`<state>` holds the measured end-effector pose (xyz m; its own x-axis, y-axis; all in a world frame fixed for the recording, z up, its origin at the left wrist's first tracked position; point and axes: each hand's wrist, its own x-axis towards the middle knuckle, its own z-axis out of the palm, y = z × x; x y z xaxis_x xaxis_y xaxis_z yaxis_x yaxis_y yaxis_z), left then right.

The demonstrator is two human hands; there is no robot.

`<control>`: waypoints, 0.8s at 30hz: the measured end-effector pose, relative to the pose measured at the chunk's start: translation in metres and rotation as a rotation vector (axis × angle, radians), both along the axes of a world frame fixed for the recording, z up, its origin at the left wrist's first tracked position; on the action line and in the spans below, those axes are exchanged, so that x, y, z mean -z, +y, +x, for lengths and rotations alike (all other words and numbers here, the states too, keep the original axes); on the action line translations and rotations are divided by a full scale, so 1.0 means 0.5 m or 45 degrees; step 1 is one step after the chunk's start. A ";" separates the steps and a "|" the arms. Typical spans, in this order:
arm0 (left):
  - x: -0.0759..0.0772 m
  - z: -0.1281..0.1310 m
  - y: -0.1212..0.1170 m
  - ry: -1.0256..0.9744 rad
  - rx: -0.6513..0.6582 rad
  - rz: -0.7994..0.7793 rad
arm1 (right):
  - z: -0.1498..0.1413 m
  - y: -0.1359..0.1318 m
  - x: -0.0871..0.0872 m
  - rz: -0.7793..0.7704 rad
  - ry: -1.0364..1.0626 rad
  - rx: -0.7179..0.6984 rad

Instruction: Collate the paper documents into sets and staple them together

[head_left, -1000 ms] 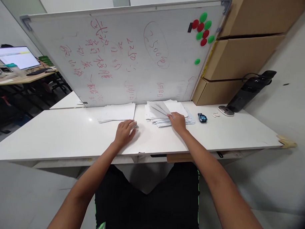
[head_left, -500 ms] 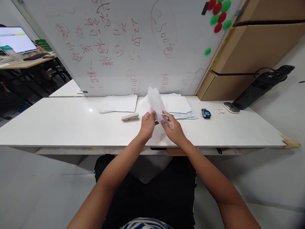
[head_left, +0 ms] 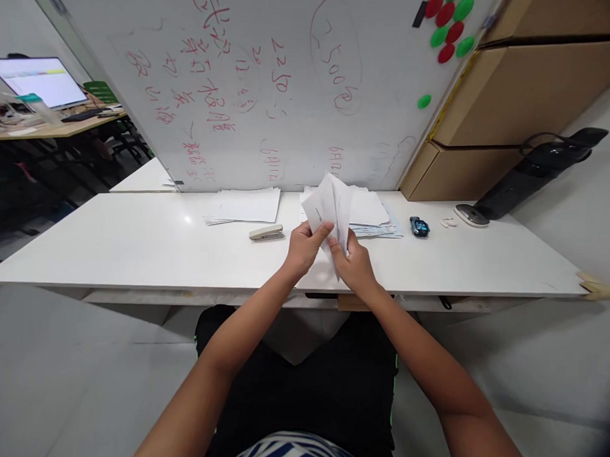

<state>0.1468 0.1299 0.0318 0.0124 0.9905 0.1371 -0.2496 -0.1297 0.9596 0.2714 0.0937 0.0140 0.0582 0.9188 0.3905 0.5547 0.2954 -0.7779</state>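
Between my two hands a few white paper sheets [head_left: 328, 201] stand fanned above the desk, with faint print on one. My left hand [head_left: 305, 245] pinches their lower left side, thumb on the near face. On the lower right side, my right hand [head_left: 355, 262] grips them too, its thumb against the paper. Behind them lies a loose pile of paper [head_left: 370, 208], partly hidden by the held sheets. A beige stapler [head_left: 266, 232] rests on the desk to the left of my left hand. Beyond it sits a neater stack of paper [head_left: 246, 205].
A whiteboard [head_left: 298, 135] with red writing leans at the back of the white desk [head_left: 149, 250]. To the right are a smartwatch [head_left: 419, 226], a mouse [head_left: 471, 215], a dark bottle [head_left: 530, 173] and stacked cardboard boxes [head_left: 514, 96]. A monitor [head_left: 40, 80] glows far left.
My right hand has lifted sheets off the right pile and brought them nearer. My left hand has let go of the stapler and taken hold of the sheets, which now fan apart.
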 end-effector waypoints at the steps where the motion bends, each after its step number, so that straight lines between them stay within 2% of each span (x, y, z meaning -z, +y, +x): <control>1: 0.001 -0.001 0.000 0.034 0.003 0.028 | 0.001 0.000 0.000 0.008 0.007 0.001; 7: 0.008 0.002 0.006 0.087 0.031 0.041 | 0.009 -0.002 0.012 0.055 0.032 -0.020; 10: -0.005 0.013 0.011 0.015 0.195 -0.020 | 0.019 -0.002 0.014 0.060 0.067 0.035; 13: -0.032 0.036 0.029 -0.104 0.429 0.001 | 0.041 -0.002 0.004 0.164 0.149 0.213; 14: -0.042 0.045 0.041 -0.150 0.459 0.024 | 0.052 -0.002 -0.001 0.209 0.161 0.286; 16: -0.054 0.066 0.072 -0.243 0.371 0.047 | 0.076 0.000 -0.012 0.270 0.142 0.424; 18: -0.052 0.085 0.111 -0.300 0.107 0.007 | 0.099 0.004 -0.015 0.301 0.050 0.493; 20: -0.037 0.101 0.149 -0.277 -0.162 -0.075 | 0.116 0.009 -0.006 0.342 -0.136 0.436; 21: -0.026 0.106 0.165 -0.249 -0.228 -0.115 | 0.121 0.011 0.003 0.358 -0.258 0.369; 22: -0.014 0.109 0.178 -0.228 -0.240 -0.154 | 0.124 0.013 0.014 0.359 -0.388 0.296; 24: 0.012 0.105 0.193 -0.193 -0.142 -0.222 | 0.124 0.014 0.040 0.301 -0.636 0.165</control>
